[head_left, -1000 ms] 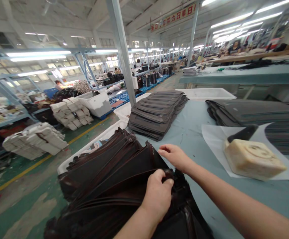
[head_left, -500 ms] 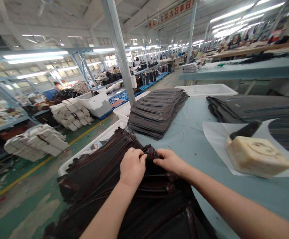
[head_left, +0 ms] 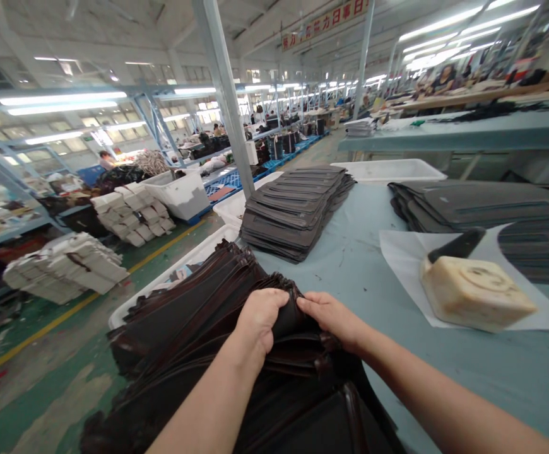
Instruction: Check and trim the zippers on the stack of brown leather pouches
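Note:
A thick heap of black leather-like panels (head_left: 199, 315) with dark brown edging lies fanned out before me, spilling over the table's left side. My left hand (head_left: 261, 318) is closed on the upper edge of one panel near the heap's right end, thumb stretched along it. Close by on the right, my right hand (head_left: 327, 315) pinches the same edge between thumb and fingers. Several panel corners droop open below my hands. How many layers I grip is hidden by my fingers.
A stack of grey panels (head_left: 298, 211) lies beyond the heap, another grey stack (head_left: 473, 202) at the right. A yellowish block (head_left: 480, 293) with a dark-handled tool (head_left: 459, 244) rests on white paper (head_left: 400, 258). White trays (head_left: 390, 169) edge the blue table (head_left: 350, 252). A post (head_left: 230, 94) rises behind.
My left hand has turned and slid slightly right along the panel edge, its thumb now nearer my right hand. The right hand keeps its pinch. The view has shifted a little.

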Motion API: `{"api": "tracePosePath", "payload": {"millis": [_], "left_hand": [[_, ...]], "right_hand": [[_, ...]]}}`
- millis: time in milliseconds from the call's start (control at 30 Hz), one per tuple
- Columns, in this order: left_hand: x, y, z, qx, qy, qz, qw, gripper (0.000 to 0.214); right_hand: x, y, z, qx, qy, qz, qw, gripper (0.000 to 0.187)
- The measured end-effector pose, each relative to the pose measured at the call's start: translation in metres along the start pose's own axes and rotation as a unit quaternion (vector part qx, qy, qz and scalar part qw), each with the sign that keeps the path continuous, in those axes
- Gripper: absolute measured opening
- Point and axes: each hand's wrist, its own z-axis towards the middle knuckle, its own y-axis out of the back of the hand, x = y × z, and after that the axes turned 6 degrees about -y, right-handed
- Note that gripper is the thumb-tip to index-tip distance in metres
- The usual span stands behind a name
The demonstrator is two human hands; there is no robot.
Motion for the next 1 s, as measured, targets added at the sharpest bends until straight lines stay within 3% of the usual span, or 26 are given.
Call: {"api": "tracePosePath", "payload": {"millis": [567, 800, 1000], "left_hand": [[0.020, -0.005, 0.009, -0.089, -0.043, -0.096, 0.990, 0.022], [0.015, -0.007, 0.004, -0.079, -0.052, -0.098, 0.991, 0.027], [0.015, -0.010, 0.005, -0.120, -0.058, -0.097, 0.986, 0.027]], "right_hand": [[-0.001, 0.001, 0.006, 0.017, -0.017, 0.013, 1.000, 0.028], [-0.003, 0.001, 0.009, 0.026, -0.012, 0.040, 0.999, 0.027], [0.006, 0.003, 0.011, -0.022, 0.064, 0.031, 0.997, 0.027]]}}
